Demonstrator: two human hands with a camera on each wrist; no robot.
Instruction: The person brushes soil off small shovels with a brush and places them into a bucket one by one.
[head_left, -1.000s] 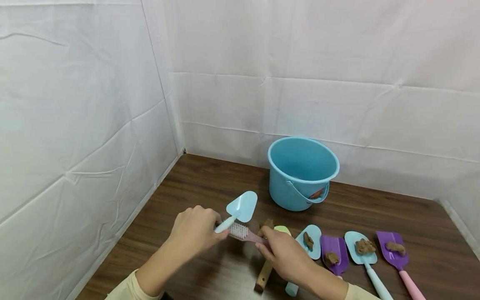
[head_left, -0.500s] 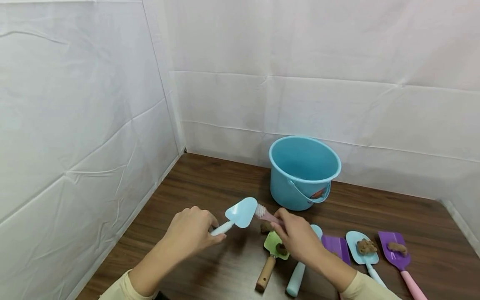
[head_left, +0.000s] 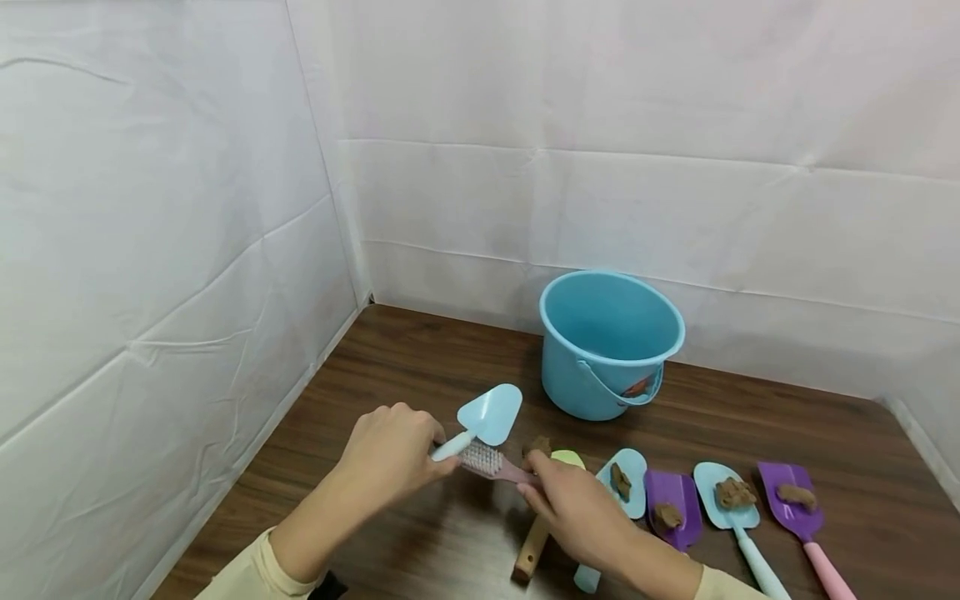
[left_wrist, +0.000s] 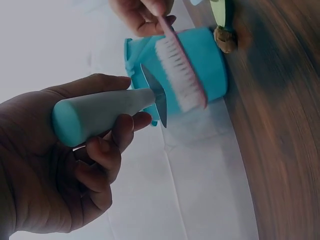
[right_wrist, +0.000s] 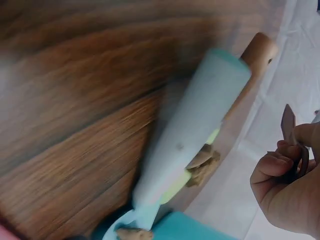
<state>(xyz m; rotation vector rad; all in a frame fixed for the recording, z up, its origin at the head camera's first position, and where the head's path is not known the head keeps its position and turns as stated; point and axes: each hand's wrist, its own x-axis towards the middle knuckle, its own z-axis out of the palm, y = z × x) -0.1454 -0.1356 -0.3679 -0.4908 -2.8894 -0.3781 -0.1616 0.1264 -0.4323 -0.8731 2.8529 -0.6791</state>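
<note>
My left hand [head_left: 393, 450] grips the pale handle of a small light blue trowel [head_left: 491, 414], its blade raised above the table. In the left wrist view, thumb and fingers wrap that handle [left_wrist: 105, 110]. Pinched in my right hand [head_left: 581, 508] is a pink brush [head_left: 506, 472] with white bristles [left_wrist: 177, 75]. The brush head lies close by the trowel's neck, partly hidden behind the handle in the head view. I cannot tell whether bristles and trowel touch. Under the right hand are a green shovel with a wooden handle [head_left: 531, 546] and a light blue shovel [head_left: 630, 479].
A light blue bucket [head_left: 611, 346] stands at the back. To the right lie a purple shovel [head_left: 693, 500], a light blue shovel [head_left: 712, 483] and a pink-handled purple shovel [head_left: 776, 479], each bearing a brown lump. Another brown lump [head_left: 537, 448] sits near the green shovel. White sheets surround the table.
The brush went right to the trowel blade's tip, then back left to its neck. The trowel's blade tilted down slightly and rose again. Both hands kept their hold.
</note>
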